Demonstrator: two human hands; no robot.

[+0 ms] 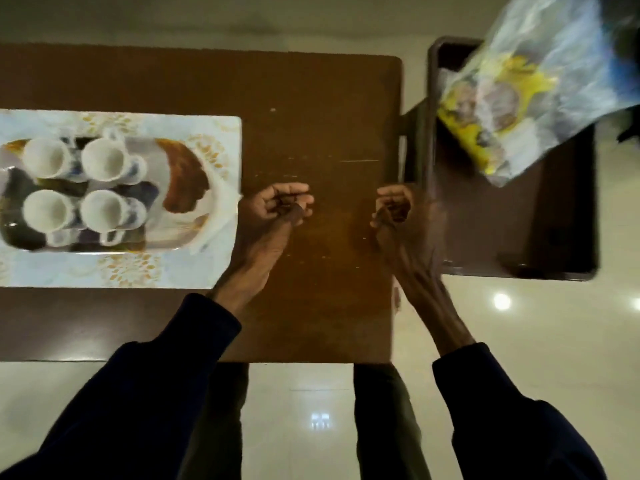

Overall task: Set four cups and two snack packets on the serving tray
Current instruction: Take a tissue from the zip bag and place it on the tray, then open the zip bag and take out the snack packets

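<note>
Long dark navy sleeves [145, 386] ending at the wrists — left hand [277, 206] and right hand [394, 209] bare, no rings or watch visible.

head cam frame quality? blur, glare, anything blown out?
Head view: snack packet top right is motion-smeared; right hand slightly blurred, left hand sharper. Cups on the tray overexposed. Ceiling lights glare off the glossy floor. Wide-angle bowing at edges.

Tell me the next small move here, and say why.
Probably reach the right hand toward the snack packet lying in its clear bag over the chair at right. The four cups already stand on the tray, no packet shows on it, and both hands, the left hand too, hover curled and seemingly empty over the table.
</note>
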